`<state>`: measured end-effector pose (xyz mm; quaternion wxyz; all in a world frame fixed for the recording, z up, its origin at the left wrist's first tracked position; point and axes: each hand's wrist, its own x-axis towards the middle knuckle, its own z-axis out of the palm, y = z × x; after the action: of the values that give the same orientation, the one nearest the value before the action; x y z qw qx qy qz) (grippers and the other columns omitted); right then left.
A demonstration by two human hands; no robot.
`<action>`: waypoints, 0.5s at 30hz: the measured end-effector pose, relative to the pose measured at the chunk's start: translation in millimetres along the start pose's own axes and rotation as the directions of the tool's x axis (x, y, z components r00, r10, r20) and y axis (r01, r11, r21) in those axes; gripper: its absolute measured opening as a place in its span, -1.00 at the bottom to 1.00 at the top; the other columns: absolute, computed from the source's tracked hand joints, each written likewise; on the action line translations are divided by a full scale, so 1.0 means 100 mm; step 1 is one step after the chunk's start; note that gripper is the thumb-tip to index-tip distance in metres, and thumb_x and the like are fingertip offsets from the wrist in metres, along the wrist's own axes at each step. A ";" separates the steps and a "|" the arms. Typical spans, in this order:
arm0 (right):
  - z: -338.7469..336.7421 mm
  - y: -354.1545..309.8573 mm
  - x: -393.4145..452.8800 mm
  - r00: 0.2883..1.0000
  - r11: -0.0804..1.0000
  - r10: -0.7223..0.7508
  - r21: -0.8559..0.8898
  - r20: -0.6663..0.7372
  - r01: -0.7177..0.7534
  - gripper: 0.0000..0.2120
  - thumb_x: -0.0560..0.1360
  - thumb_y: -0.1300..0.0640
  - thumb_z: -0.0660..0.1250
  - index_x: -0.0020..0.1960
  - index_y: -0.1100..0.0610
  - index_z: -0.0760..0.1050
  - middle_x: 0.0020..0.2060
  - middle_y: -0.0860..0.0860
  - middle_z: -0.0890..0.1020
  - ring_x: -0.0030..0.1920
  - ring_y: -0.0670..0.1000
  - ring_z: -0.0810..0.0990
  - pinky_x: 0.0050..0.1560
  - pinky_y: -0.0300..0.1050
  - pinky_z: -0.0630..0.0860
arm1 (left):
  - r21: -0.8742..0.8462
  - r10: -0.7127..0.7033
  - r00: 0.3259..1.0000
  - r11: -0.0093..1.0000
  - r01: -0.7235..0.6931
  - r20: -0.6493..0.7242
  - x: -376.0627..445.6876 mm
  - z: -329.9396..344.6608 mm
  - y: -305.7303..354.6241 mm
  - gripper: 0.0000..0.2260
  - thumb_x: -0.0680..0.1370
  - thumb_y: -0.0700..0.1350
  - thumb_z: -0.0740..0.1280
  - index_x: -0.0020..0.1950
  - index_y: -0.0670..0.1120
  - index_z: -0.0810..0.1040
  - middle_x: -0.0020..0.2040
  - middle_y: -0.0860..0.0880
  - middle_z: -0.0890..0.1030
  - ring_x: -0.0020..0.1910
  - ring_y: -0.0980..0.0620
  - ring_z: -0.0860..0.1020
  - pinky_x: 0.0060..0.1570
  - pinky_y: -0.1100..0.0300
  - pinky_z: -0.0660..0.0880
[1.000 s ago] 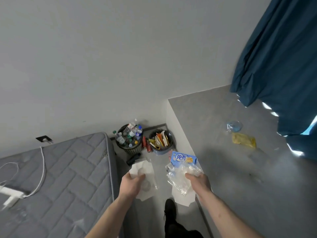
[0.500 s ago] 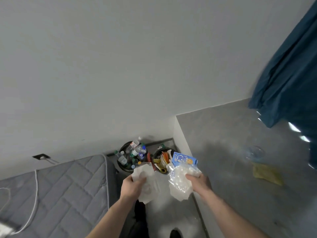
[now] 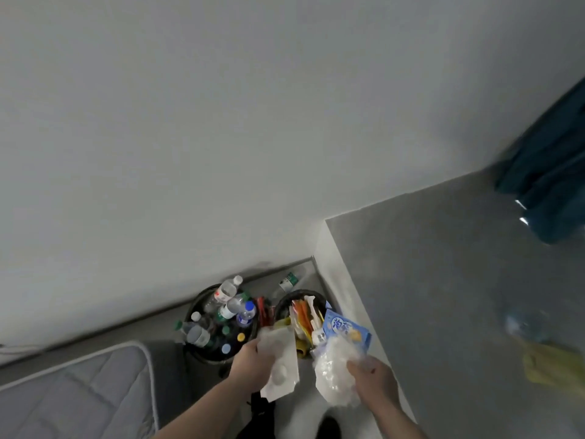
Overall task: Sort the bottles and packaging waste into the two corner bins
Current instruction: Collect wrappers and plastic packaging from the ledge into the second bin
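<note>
Carrying step, close to the drop: both hands loaded with packaging and held just short of the packaging bin (image 3: 286,304), the right-hand one of the two in the corner. Left hand (image 3: 250,364) curled round a white moulded tray insert (image 3: 280,362), thumb side toward the bin, the insert's upper edge overlapping the near rim in the head view. Right hand (image 3: 372,380) pinching a crumpled clear plastic bag (image 3: 332,365) together with a blue snack packet (image 3: 346,329), which juts up beside the bin's right rim. Already stacked inside that bin: orange and white wrappers. Left of it and almost touching, the bottle bin (image 3: 198,351), heaped with capped bottles. One more bottle (image 3: 286,282) lying on the floor behind the packaging bin, against the wall. Right of the bin, up on the grey ledge (image 3: 443,296), a blurred clear piece (image 3: 516,324) and something yellow (image 3: 550,362), probably still to be sorted.

Next, by judgement: reach forward over the packaging bin's mouth, then loosen both grips, keeping clear of the bottle bin; light film likely to drift, so a low release.
</note>
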<state>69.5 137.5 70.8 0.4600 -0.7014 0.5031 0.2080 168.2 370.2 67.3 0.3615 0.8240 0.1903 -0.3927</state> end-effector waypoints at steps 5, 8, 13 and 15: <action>0.62 0.00 1.25 0.999 0.999 0.030 -0.044 0.014 -0.029 -0.75 0.45 -0.01 0.47 0.06 0.09 0.68 -0.09 0.06 0.72 -0.04 0.14 0.67 0.01 -0.07 0.58 | 0.136 -0.043 0.997 0.990 0.034 0.058 1.47 0.61 -0.19 -0.64 0.51 -0.01 0.27 0.30 0.02 0.55 -0.02 0.03 0.68 -0.06 -0.01 0.65 -0.04 0.07 0.63; 1.03 0.11 2.08 1.000 0.997 0.018 -0.080 0.021 -0.017 -0.77 0.47 0.03 0.44 0.08 0.12 0.66 -0.06 0.09 0.72 -0.01 0.16 0.66 -0.02 -0.09 0.54 | 0.155 -0.051 0.997 0.987 0.042 0.051 2.24 1.04 -0.28 -0.64 0.53 -0.08 0.28 0.34 0.02 0.54 0.02 0.03 0.65 -0.09 0.03 0.63 -0.19 0.17 0.60; 1.68 0.40 3.17 0.998 0.979 -0.011 -0.203 0.054 0.022 -0.78 0.52 0.04 0.38 0.07 0.15 0.63 -0.03 0.13 0.69 0.00 0.19 0.65 -0.06 -0.10 0.52 | 0.252 -0.084 0.996 0.964 0.081 0.000 3.28 1.62 -0.53 -0.61 0.53 -0.11 0.26 0.37 -0.03 0.49 0.05 -0.02 0.61 -0.04 -0.04 0.61 -0.03 0.08 0.63; 1.94 0.54 3.53 0.997 0.962 -0.012 -0.270 0.081 0.034 -0.78 0.54 0.04 0.33 0.08 0.14 0.63 -0.02 0.12 0.69 -0.04 0.16 0.64 -0.11 -0.13 0.50 | 0.365 -0.074 0.997 0.928 0.079 -0.029 3.60 1.82 -0.69 -0.66 0.54 -0.07 0.27 0.31 -0.03 0.49 0.06 -0.02 0.60 -0.03 -0.07 0.60 0.02 0.06 0.60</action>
<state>198.4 117.4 -314.2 0.3815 -0.7549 0.4432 0.2970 257.2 291.4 -324.6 0.1848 0.8717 0.1485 -0.4288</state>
